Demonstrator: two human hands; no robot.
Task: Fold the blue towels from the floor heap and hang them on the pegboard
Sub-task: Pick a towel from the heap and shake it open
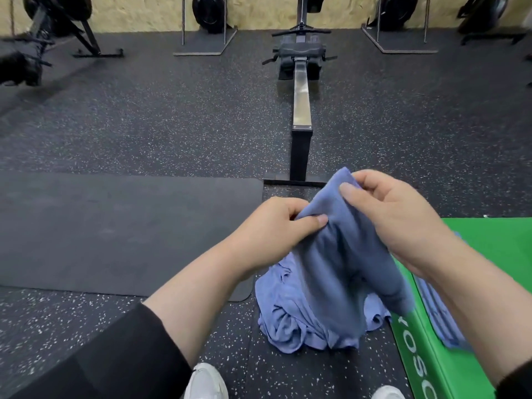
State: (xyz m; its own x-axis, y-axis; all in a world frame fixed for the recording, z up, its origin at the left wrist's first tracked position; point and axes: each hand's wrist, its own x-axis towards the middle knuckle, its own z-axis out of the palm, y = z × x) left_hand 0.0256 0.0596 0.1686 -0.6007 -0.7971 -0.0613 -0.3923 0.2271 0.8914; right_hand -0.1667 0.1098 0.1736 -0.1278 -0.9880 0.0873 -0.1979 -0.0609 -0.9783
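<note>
A blue towel (348, 254) hangs in the air between my hands, above the heap. My left hand (276, 223) pinches its upper edge on the left. My right hand (394, 208) grips the raised top corner on the right. Below lies the crumpled heap of blue towels (293, 318) on the speckled floor. Another blue towel (440, 315) lies flat on the green box, partly hidden by my right forearm. No pegboard is in view.
A green padded box (498, 249) stands at the right. A black mat (115, 231) lies to the left of the heap. A rowing machine (300, 110) runs straight ahead; more gym machines line the far wall. My white shoes (205, 381) show at the bottom.
</note>
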